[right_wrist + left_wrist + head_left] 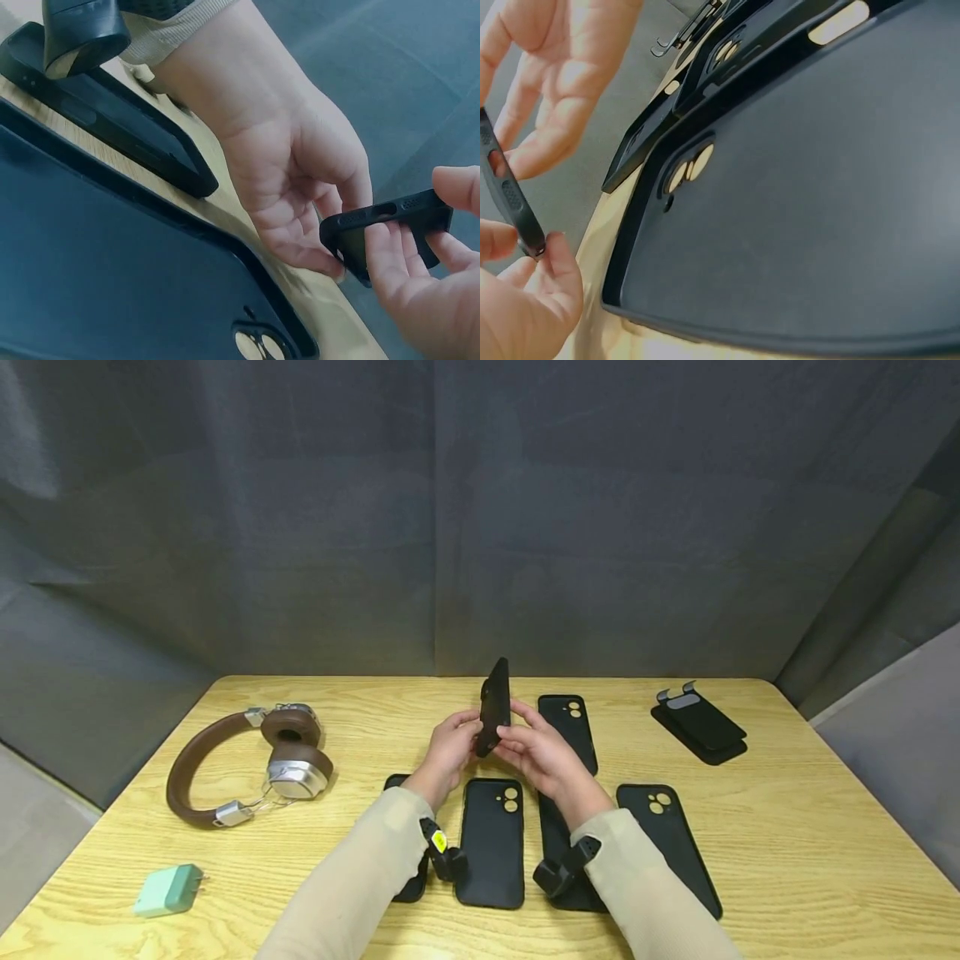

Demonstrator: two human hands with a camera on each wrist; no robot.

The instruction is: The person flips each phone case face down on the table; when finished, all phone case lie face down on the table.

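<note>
- Because the left hand (447,752) and right hand (542,753) only pinch the black phone case (494,706) by its lower end with curled fingertips, I judge it could slip and drop onto the cases lying on the table (787,827).
- Held above the table's middle, it stands edge-on, long axis nearly upright, top tilted slightly right.

black phone case (494,706), upright, edge-on, held above table

Headphones (247,760) lie left of the phone cases (491,843) on the table (810,860).
</note>
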